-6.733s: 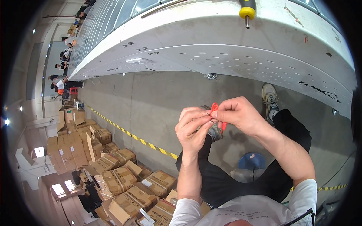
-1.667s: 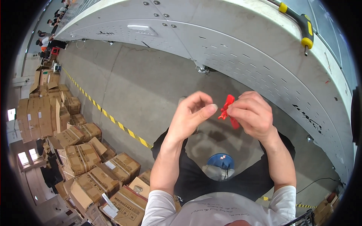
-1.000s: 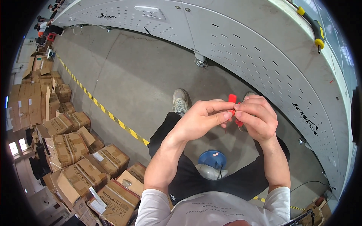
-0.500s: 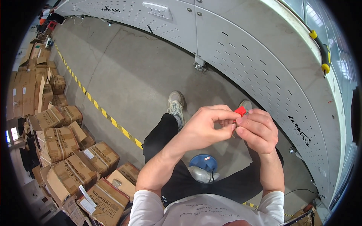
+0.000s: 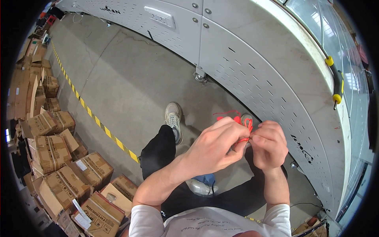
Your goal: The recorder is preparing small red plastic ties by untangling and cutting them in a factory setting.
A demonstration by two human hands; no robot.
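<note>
Thin bright-red cord [image 5: 237, 118], looped and tangled, pinched between fingers [image 5: 237, 147] of left hand [image 5: 215, 146] and right hand [image 5: 269, 145], above grey floor [image 5: 130, 87]

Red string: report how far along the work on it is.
Done: the red string is already off any surface and gathered up between both hands. In hand: the left hand and right hand pinch it together at chest height, a loop and a loose end sticking up above the fingers. Left: no finished knot can be made out; the ends hang free.

concrete floor [image 5: 130, 83]; cardboard boxes [image 5: 59, 158]; striped tape [image 5: 94, 118]
</note>
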